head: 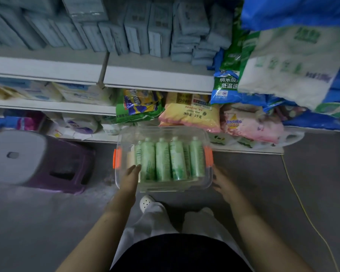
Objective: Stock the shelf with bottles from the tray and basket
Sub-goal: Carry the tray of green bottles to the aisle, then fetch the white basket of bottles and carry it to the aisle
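Bare floor [263, 183] is lying open right of the clear bin [165, 186], a purple stool [37, 160] standing well to its left and the shelf [155, 79] edge just beyond. The left hand [131, 177] and right hand [223, 184] are pressing straight fingers against its side walls (the right one is blurring). Five green bottles [163, 161] are lying inside; a pale sixth bottle [130, 159] is half hiding behind the left fingers.

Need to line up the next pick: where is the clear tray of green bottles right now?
Head view, centre: the clear tray is between the left hand and right hand, just in front of the bottom shelf, with the purple stool to its left.
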